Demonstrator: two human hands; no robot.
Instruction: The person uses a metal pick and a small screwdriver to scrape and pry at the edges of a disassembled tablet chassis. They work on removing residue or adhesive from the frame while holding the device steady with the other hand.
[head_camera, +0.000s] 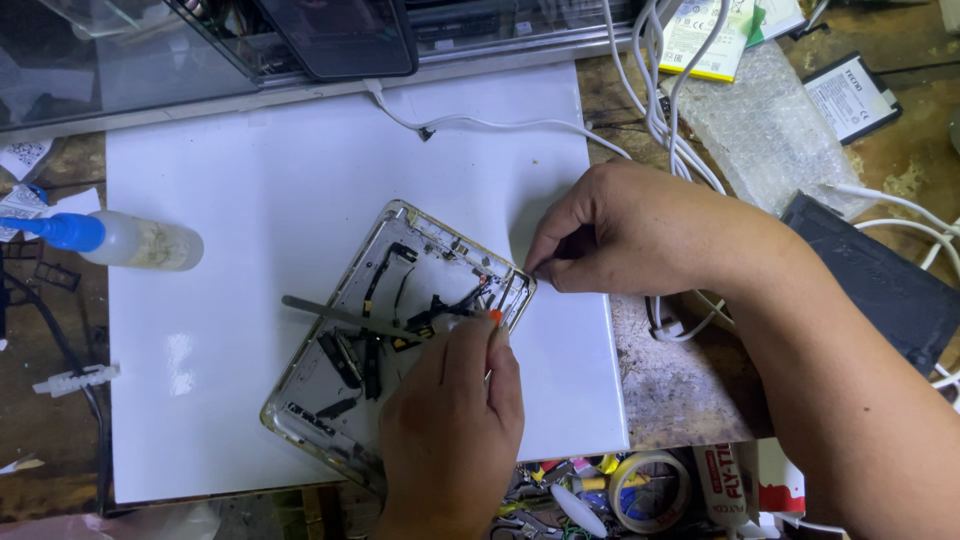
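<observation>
Grip: left hand (450, 420) closed around an orange-tipped tool (494, 316) — its tip sits inside the phone housing (330, 390), near the housing's upper right corner.
Other hand: right hand (630, 230) with fingers curled, fingertips pinching the housing's upper right edge; whether anything small is held between them cannot be told.
Housing: metal-framed shell, open face up, tilted diagonally on a white sheet (250, 200).
Inside it: thin metal tweezers (340, 315) lying across the housing, dark flex strips beneath.
Left of housing: clear bottle with blue cap (120, 240) on its side.
Above housing: white cable (480, 122) crossing the sheet.
Below housing: tape roll (650, 490) — just past the sheet's edge.
</observation>
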